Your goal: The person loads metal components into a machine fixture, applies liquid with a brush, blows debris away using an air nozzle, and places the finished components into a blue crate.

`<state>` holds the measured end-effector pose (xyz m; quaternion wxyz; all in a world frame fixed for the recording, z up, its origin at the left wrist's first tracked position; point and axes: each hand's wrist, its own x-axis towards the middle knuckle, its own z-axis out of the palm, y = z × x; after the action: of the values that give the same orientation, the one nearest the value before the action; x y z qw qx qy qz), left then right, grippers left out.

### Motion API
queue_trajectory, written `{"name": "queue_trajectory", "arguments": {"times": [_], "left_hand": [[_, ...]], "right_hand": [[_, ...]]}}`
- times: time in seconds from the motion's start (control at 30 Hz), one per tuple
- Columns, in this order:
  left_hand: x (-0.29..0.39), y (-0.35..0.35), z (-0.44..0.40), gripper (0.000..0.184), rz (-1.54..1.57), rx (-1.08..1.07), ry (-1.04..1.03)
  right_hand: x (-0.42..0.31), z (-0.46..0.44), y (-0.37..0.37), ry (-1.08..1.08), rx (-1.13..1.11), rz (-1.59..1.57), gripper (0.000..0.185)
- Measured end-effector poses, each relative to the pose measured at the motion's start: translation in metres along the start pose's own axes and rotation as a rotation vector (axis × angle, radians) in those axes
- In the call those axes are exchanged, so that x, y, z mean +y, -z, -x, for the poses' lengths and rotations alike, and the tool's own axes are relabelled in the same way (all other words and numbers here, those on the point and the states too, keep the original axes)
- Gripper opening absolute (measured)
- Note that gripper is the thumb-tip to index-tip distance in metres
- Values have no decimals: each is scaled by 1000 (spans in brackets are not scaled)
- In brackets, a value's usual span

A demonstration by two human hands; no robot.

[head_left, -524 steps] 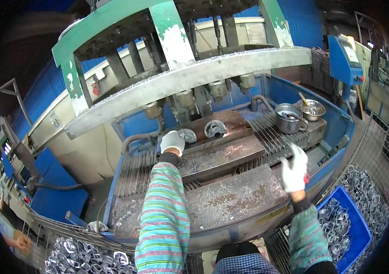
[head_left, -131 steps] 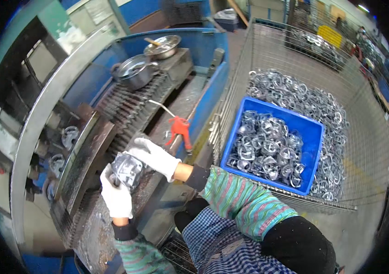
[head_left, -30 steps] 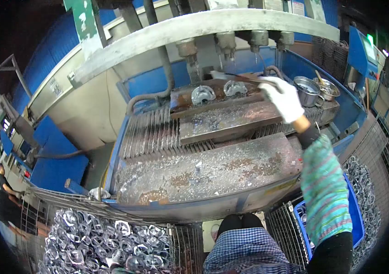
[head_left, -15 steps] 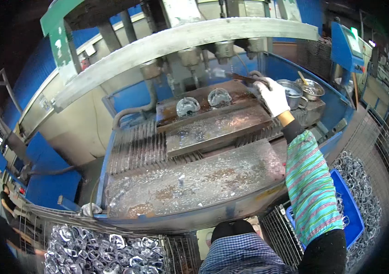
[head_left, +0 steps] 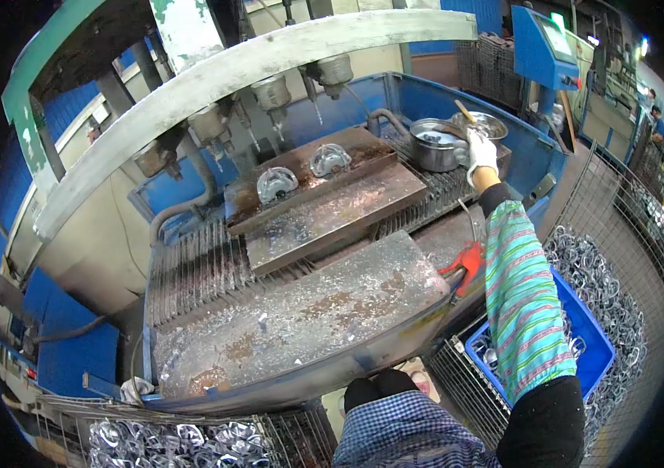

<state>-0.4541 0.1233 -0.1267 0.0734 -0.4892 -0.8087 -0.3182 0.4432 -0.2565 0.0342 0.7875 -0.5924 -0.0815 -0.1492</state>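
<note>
My right hand, in a white glove, is closed beside the metal pot, at its right side near the handle. What the fingers hold is hidden by the glove. The pot contains a pale liquid. Behind it stands a metal bowl with a wooden-handled tool leaning in it. Two silvery curved metal parts, one on the left and one on the right, sit on the raised steel block under the drill heads. My left hand is out of view.
Drill heads hang from a pale crossbeam. A red air gun lies by the front plate, which is strewn with chips. Below right is a blue bin amid piled metal parts; more parts lie lower left.
The view has shifted, so the machine appears farther left. My right hand has moved from the block's far right corner to the pot's side. The red air gun now shows beside my sleeve.
</note>
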Motion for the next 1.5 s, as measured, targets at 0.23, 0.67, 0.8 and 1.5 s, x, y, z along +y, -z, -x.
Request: {"name": "queue_trajectory", "arguments": {"times": [0.23, 0.67, 0.8, 1.5], "left_hand": [[71, 77, -26, 57, 466, 458, -63], [289, 151, 124, 70, 1204, -823, -859], [326, 53, 119, 67, 1229, -1470, -591], [303, 11, 45, 77, 450, -800, -634]], "right_hand": [[-55, 46, -9, -415, -8, -100, 46], [-119, 271, -55, -73, -611, -19, 30], [-109, 322, -56, -210, -765, -61, 27], [-65, 288, 52, -120, -484, 155, 25]]}}
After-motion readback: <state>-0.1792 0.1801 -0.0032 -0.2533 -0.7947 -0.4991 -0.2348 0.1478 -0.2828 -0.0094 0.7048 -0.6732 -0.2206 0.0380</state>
